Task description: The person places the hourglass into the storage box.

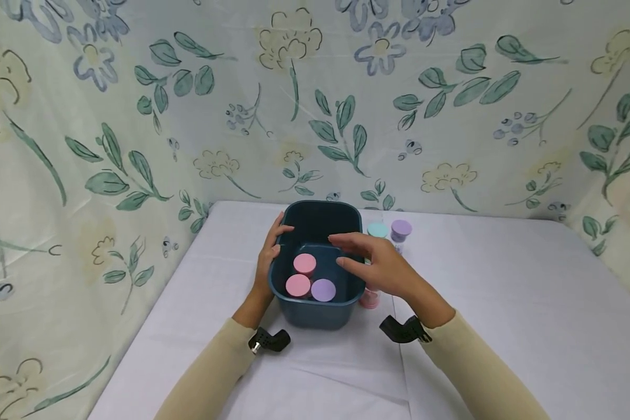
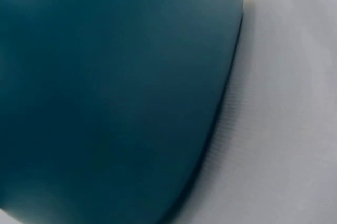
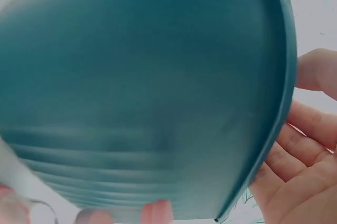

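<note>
A dark teal plastic bin (image 1: 315, 315) stands on the white-covered table. My left hand (image 1: 265, 262) grips its left side, fingertips over the rim. Over the bin's right rim hangs my right hand (image 1: 385, 265), thumb and fingers apart, with nothing between them. In the right wrist view the fingers (image 3: 300, 150) show beside the bin's edge. Inside, near the front, sit two pink-topped tubs (image 1: 298, 286) and a purple-topped tub (image 1: 323, 290). The left wrist view is filled mostly by the bin's outer wall (image 2: 116, 87).
Right of the bin, a teal-topped tub (image 1: 377, 229) and another purple-topped tub (image 1: 401, 228) stand behind my right hand. A pink tub (image 1: 370, 299) is partly hidden at the bin's right front. A floral cloth (image 1: 294, 146) hangs along the table's back edge.
</note>
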The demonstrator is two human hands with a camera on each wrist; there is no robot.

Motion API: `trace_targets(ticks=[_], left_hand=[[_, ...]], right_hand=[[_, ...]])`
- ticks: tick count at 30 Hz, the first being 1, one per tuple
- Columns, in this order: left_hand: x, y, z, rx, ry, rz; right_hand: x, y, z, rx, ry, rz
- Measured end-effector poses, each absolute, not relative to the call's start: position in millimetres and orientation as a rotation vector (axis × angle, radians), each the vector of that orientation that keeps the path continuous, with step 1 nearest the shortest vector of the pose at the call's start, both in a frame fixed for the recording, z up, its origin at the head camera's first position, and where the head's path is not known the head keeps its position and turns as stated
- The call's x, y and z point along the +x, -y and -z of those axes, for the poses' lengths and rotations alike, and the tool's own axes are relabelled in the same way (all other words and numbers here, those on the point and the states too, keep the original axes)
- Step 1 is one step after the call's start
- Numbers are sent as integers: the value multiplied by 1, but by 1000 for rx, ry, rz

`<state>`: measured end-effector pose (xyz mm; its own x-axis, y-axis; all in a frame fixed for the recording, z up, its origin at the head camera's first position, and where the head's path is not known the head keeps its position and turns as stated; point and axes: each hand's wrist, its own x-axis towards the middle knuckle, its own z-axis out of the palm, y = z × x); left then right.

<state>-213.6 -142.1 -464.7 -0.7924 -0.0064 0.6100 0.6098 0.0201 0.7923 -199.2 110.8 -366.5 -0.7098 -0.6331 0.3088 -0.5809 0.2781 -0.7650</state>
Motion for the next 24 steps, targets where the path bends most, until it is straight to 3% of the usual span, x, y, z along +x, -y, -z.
trace_targets(ticks=[24], left_hand=[[-209, 137, 459, -641, 1799, 1888]], right_hand=[[-181, -147, 376, -1079, -2537, 1518]])
